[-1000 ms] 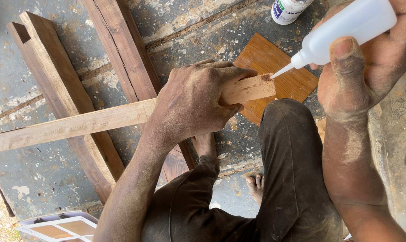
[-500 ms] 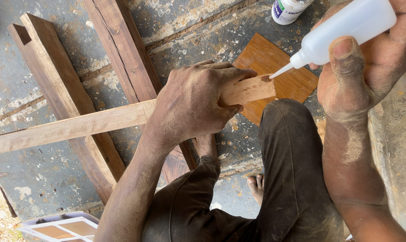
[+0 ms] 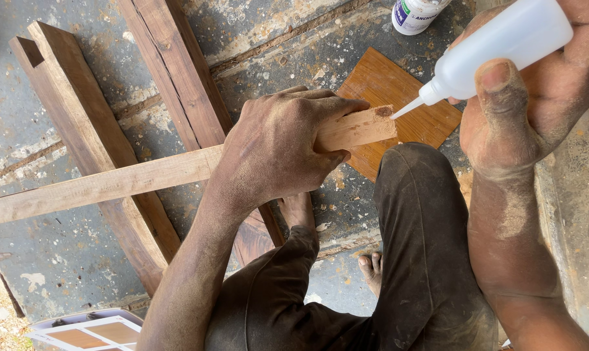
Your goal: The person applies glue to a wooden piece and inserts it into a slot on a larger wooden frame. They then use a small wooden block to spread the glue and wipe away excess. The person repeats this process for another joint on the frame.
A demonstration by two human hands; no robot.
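Two hands work over a pale strip (image 3: 145, 175) of wood that runs from the left edge to a cut end near the middle of the frame. The left hand (image 3: 281, 146) is wrapped round the strip close to that end, fingers curled over the top and thumb under, holding it firmly above two dark beams (image 3: 171, 71) that lie crossed beneath it on the concrete floor (image 3: 67, 260). The right hand (image 3: 535, 110) is closed tight on a white squeeze bottle (image 3: 502, 49), thumb pressed against its side, the bottle tilted so that its thin nozzle (image 3: 405, 108) points down and left. The nozzle tip sits just beside the strip's end face, where a small darker spot shows at the top corner; whether the tip touches the wood cannot be told. An orange-brown square board (image 3: 405, 88) lies flat on the floor behind the strip's end. A white jar (image 3: 416, 13) with a coloured label stands at the top edge, near the board. The person's knees in dark trousers (image 3: 418, 260) fill the lower middle, with bare toes (image 3: 372, 266) showing between them.
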